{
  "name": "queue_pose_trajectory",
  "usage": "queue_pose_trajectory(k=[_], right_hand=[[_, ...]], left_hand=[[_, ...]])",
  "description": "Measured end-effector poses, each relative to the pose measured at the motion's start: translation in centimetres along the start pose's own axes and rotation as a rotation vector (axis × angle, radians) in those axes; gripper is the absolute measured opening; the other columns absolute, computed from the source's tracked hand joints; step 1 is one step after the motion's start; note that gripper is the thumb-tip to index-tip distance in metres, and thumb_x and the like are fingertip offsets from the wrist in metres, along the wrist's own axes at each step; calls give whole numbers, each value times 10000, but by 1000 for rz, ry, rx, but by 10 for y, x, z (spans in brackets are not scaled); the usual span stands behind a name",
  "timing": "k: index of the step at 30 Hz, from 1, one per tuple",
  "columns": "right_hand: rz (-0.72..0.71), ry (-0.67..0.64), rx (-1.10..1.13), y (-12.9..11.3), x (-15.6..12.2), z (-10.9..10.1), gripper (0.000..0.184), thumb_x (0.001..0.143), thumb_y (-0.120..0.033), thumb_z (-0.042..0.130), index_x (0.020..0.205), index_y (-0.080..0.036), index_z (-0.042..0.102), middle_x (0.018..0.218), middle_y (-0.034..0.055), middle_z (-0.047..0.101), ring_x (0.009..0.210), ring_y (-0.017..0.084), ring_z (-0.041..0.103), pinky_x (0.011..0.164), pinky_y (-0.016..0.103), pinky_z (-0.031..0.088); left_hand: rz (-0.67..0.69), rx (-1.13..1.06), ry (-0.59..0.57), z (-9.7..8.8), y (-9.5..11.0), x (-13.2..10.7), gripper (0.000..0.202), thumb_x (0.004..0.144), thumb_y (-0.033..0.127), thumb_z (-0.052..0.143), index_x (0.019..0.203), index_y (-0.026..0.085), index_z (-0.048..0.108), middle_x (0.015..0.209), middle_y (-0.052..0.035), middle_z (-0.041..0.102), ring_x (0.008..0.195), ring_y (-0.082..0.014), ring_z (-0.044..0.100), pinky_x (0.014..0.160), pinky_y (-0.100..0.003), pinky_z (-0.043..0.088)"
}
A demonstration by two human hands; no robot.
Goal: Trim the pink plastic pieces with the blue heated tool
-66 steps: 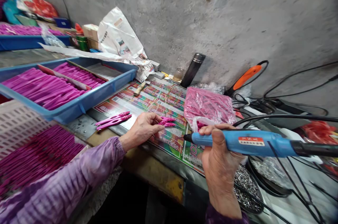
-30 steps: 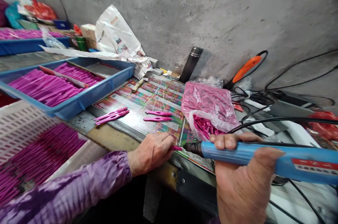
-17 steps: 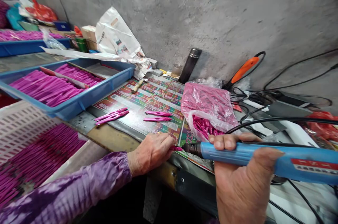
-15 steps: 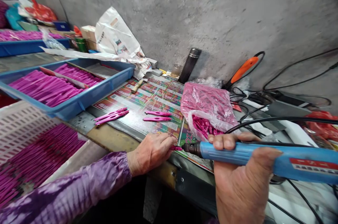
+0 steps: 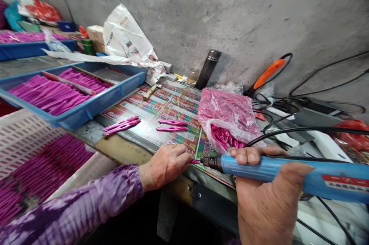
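Note:
My left hand [image 5: 165,165] rests at the bench's front edge, fingers pinched on a small pink plastic piece [image 5: 195,161]. My right hand [image 5: 265,202] is wrapped round a blue electric screwdriver [image 5: 276,170] held level, its dark tip touching the end of that pink piece. Two pink pieces [image 5: 172,125] lie on the printed mat [image 5: 161,112] just beyond my left hand. A few more pink pieces [image 5: 121,125] lie further left on the mat.
A clear bag of pink parts [image 5: 227,116] sits right of the mat. A blue tray [image 5: 86,112] of purple parts stands at left, above a white basket [image 5: 17,133] with more. Black flask [image 5: 208,69], orange-handled tool [image 5: 266,75] and cables [image 5: 288,106] line the wall.
Earlier my left hand laid two pink pieces on the mat, then drew back to the bench edge with one piece. The screwdriver tip met it; over the last second little has moved.

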State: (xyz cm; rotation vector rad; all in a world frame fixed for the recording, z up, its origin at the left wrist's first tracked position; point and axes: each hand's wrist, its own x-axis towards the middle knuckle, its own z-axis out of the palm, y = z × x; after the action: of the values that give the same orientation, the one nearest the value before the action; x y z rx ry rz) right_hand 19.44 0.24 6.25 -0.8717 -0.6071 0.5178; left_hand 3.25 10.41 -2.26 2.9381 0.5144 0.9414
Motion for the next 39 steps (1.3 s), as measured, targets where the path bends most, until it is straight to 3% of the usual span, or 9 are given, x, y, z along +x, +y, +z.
queue_pose_trajectory(k=[14, 24, 31, 39], right_hand=[[10, -1, -4, -2, -6, -4, 405, 836, -607, 721, 909, -237, 573, 753, -44, 479, 709, 134, 479, 759, 314, 502], [0, 12, -9, -1, -5, -9, 364, 846, -570, 712, 883, -237, 570, 723, -48, 487, 689, 131, 471, 748, 308, 498], [7, -4, -8, -2, -5, -7, 381, 841, -581, 725, 901, -238, 573, 717, -53, 496, 693, 127, 484, 768, 304, 495], [6, -3, -8, -3, -6, -8, 353, 859, -559, 707, 878, -235, 571, 702, -53, 504, 677, 124, 495, 757, 307, 503]], left_hand=[[1, 22, -27, -1, 0, -2, 327, 1075, 209, 401, 905, 184, 679, 759, -21, 604, 655, -139, 536, 571, -262, 337], [16, -9, 33, 2, -1, -2, 377, 1091, 230, 383, 833, 157, 649, 718, -9, 579, 631, -136, 530, 574, -267, 354], [52, 17, 80, 2, -2, -3, 310, 1085, 206, 399, 954, 170, 678, 751, -16, 603, 642, -138, 527, 561, -257, 331], [53, 0, 14, -4, 1, -4, 322, 1093, 190, 363, 961, 162, 655, 798, -31, 642, 678, -140, 559, 592, -265, 378]])
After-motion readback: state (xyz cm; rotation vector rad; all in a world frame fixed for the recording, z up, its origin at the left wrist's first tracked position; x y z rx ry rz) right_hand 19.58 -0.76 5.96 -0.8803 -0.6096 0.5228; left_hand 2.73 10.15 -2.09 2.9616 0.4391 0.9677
